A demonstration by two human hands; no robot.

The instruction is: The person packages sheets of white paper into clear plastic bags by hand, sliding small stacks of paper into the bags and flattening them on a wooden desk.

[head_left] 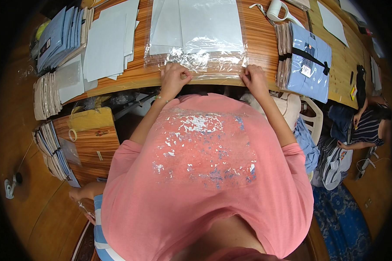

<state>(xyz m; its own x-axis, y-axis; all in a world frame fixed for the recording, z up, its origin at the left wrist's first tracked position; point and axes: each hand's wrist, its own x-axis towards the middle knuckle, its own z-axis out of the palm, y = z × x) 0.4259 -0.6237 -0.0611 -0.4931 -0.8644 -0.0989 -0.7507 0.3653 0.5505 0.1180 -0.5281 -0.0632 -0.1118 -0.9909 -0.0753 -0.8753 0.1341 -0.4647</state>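
Note:
Clear plastic bags (217, 68) lie flat at the table's near edge, their film shiny and wrinkled. White card sheets (211, 26) show through or on the film farther back; whether they are inside it, I cannot tell. At the bags' near left corner my left hand (174, 81) is closed, thumb against curled fingers on the film's edge. My right hand (255, 80) pinches the near right corner in the same way. The fingertips are partly hidden by the hands.
Left on the table are loose white sheets (104, 43) and packed blue shirts (59, 41). To the right stand bagged blue shirts (311, 61) tied with a black band, and a white tape dispenser (281, 11). Co-workers sit on both sides, one in a striped top (363, 126).

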